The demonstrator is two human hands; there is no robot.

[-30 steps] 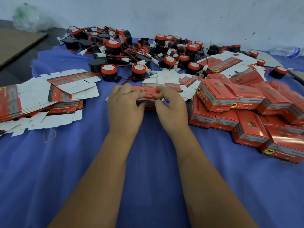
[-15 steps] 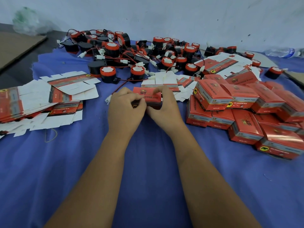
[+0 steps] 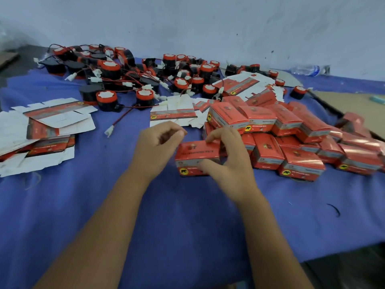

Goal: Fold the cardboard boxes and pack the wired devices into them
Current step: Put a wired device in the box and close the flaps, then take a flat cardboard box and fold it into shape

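Note:
A closed red cardboard box (image 3: 197, 153) stands on the blue cloth (image 3: 104, 205) in the middle. My right hand (image 3: 229, 163) grips it, thumb on its front face and fingers over its top and right end. My left hand (image 3: 158, 146) hovers just left of the box with loosely curled fingers, holding nothing. Wired devices (image 3: 145, 80), black with red caps and white plugs, lie tangled at the back. Flat unfolded boxes (image 3: 48, 126) are stacked at the left, and one more flat box (image 3: 173, 114) lies beyond my hands.
A pile of closed red boxes (image 3: 291, 132) sits right of my hands, touching the gripped box. A loose white plug on a red wire (image 3: 109, 130) lies left of centre. A water bottle (image 3: 308, 69) lies by the wall. The cloth's front edge (image 3: 312, 258) drops off at the lower right.
Both hands were pressing on the box together. Now the box stands closed further right by the pile, held by my right hand, and my left hand has come off it.

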